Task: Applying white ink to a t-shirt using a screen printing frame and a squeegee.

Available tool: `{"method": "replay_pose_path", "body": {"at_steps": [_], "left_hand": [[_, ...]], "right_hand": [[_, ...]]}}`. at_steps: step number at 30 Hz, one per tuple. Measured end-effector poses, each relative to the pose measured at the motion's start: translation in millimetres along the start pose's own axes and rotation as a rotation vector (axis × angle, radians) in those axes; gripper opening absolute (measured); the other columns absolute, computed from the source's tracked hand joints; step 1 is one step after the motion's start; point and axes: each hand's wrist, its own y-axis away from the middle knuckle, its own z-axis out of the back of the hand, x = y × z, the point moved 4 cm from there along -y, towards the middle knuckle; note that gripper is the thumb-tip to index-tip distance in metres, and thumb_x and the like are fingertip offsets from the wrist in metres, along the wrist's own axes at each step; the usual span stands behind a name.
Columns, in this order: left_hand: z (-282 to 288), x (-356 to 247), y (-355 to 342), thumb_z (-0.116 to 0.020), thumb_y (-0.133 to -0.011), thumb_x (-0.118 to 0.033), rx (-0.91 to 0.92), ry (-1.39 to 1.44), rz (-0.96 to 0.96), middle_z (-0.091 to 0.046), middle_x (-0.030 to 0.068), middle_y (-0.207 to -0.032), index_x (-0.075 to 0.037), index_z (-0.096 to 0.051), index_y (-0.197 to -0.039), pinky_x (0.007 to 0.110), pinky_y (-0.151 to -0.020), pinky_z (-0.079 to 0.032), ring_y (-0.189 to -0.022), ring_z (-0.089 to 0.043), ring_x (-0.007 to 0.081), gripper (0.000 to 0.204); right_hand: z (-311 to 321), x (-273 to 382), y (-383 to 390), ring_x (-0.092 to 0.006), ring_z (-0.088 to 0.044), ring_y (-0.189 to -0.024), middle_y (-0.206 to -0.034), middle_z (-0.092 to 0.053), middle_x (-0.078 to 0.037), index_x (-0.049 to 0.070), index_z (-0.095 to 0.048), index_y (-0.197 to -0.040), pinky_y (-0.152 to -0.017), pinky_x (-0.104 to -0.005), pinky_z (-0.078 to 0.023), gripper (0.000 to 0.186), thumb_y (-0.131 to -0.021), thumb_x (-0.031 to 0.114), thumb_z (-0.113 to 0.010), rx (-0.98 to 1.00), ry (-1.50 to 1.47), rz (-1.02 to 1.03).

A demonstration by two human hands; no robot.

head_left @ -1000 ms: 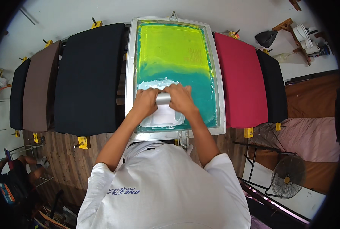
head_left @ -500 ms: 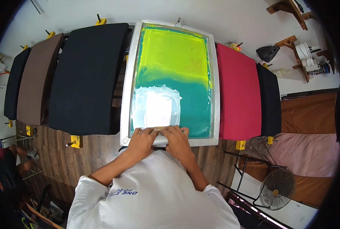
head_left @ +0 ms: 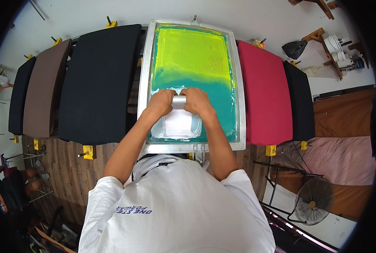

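Observation:
A silk-screen printing screen point(head_left: 171, 148) with a silver metal frame lies in front of me. Its mesh is yellow-green at the far end and teal nearer to me. Both my hands are wrapped around a squeegee point(head_left: 179, 100) with a silver-grey handle, set across the left-middle part of the mesh. My left hand point(head_left: 161, 102) grips its left end and my right hand point(head_left: 197, 101) its right end. White ink point(head_left: 181, 126) covers a patch of mesh between the squeegee and the near rim. The squeegee's blade edge is hidden from view.
Left of the screen stand a large black padded platen point(head_left: 98, 84), a brown one point(head_left: 45, 88) and another black one. To the right are a red platen point(head_left: 266, 95) and a black one. A metal clamp point(head_left: 199, 152) sits at the screen's near edge. A fan point(head_left: 313, 201) stands at lower right.
Both hands have pushed the squeegee away from me, from the screen's near edge to about mid-mesh. My arms are now stretched out, and the near rim and clamp show.

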Motion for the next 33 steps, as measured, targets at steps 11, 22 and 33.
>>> {"method": "replay_pose_path", "body": {"at_steps": [11,22,33], "left_hand": [[-33,-14,64,-0.060,-0.071,0.010,-0.272,0.090,-0.124,-0.067,0.0198,-0.097,-0.001,-0.069,-0.105,0.044,-0.074,-0.056,-0.080,-0.067,0.0389,0.037],[-53,-34,146,-0.068,-0.067,0.005,-0.119,0.105,-0.102,-0.066,0.0155,-0.109,-0.002,-0.067,-0.110,0.043,-0.077,-0.054,-0.092,-0.066,0.0345,0.043],[-3,-12,38,-0.064,-0.073,0.004,-0.208,0.058,-0.131,-0.070,0.0194,-0.087,-0.005,-0.072,-0.098,0.046,-0.074,-0.055,-0.079,-0.068,0.0384,0.028]], "right_hand": [[-32,8,66,-0.0300,-0.056,-0.109,-0.110,-0.062,-0.009,0.010,-0.068,-0.108,-0.084,-0.0486,-0.048,0.042,-0.067,0.001,-0.072,-0.144,-0.002,0.006],[-48,35,157,-0.0306,-0.055,-0.110,-0.111,-0.062,-0.009,0.008,-0.067,-0.112,-0.089,-0.0451,-0.044,0.052,-0.061,-0.002,-0.070,-0.101,-0.076,-0.042],[-2,17,45,-0.0341,-0.066,-0.092,-0.092,-0.069,-0.011,0.012,-0.071,-0.095,-0.074,-0.0491,-0.052,0.026,-0.072,0.003,-0.066,-0.091,0.158,0.047]]}}
